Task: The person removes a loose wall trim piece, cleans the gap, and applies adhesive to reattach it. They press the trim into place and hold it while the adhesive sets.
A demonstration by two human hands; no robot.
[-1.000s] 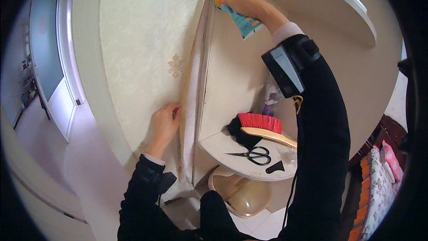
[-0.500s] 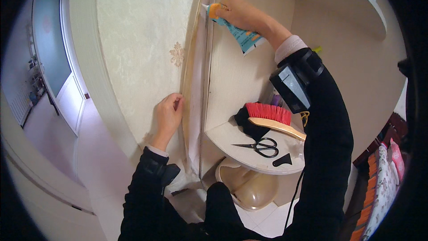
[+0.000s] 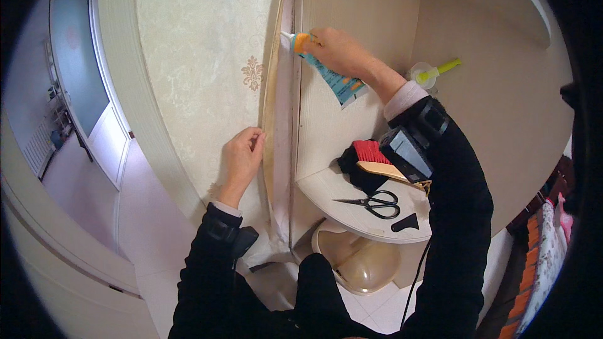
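Note:
My right hand is closed round a blue and orange squeeze tube. Its white nozzle points left, at the bare strip of wall behind the lifted wallpaper edge. The patterned cream wallpaper has come away along this side, showing its tan edge. Lower down, my left hand pinches that loose edge between thumb and fingers. To the right of the strip stands a cream corner shelf unit, with black-handled scissors lying on its rounded shelf.
Beside the scissors lie a red-bristled brush with a wooden handle, a black cloth and a small black scraper. A green-handled item hangs on the panel. Below the shelf is a beige plastic bin. A glazed door is at far left.
My right hand has moved down along the strip with the tube. My left hand stays at the wallpaper edge, slightly shifted. The view has shifted a little, and the green-handled item shows more fully.

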